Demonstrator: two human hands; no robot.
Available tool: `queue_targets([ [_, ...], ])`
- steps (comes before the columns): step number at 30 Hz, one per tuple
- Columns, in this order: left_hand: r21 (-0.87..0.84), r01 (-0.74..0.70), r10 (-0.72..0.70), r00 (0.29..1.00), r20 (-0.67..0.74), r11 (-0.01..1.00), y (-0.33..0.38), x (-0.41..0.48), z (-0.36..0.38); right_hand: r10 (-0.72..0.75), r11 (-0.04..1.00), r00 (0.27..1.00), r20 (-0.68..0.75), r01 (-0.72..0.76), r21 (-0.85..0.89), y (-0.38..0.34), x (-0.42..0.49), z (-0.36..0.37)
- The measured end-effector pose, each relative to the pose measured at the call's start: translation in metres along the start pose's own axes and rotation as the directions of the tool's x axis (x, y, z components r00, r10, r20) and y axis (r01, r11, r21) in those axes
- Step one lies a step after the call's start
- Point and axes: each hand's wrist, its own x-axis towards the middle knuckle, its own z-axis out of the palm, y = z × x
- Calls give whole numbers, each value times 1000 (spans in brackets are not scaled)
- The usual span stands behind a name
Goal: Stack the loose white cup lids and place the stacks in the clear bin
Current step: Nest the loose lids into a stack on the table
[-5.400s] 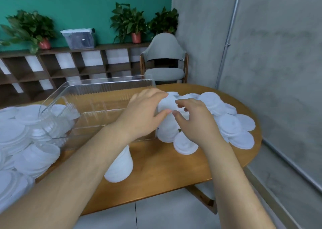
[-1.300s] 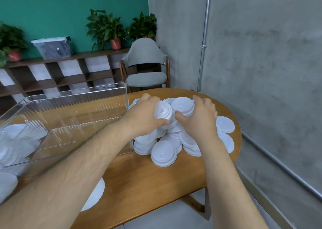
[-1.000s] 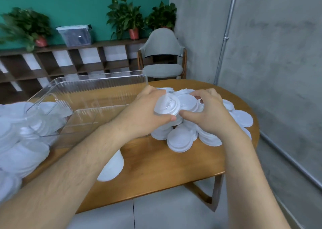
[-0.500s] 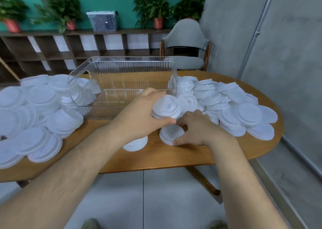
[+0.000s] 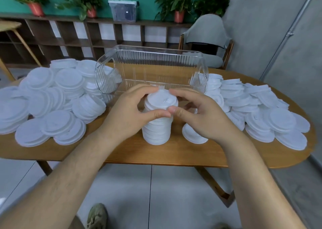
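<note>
My left hand [image 5: 129, 113] and right hand [image 5: 200, 117] curl fingers round the lid stack [image 5: 156, 126] (clear bin [image 5: 151, 68] just behind). Uneven squeezing could topple it.

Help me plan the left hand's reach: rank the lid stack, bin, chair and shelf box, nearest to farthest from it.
1. Lid stack, gripped by the left hand, at the front of the table.
2. Bin, just behind it, mid-table.
3. Chair, beyond the table, to the right.
4. Shelf box, farthest back, atop the shelf.
</note>
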Motion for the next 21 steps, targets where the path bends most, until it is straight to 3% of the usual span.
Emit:
queue_targets([
  [7, -61, 62, -58, 996, 72, 996, -26, -9, 11, 44, 992, 997, 56, -37, -124, 13, 5, 11],
  [21, -127, 95, -80, 989, 121, 987, -44, -18, 13, 22, 988, 997, 74, -10, -152, 14, 2, 18],
])
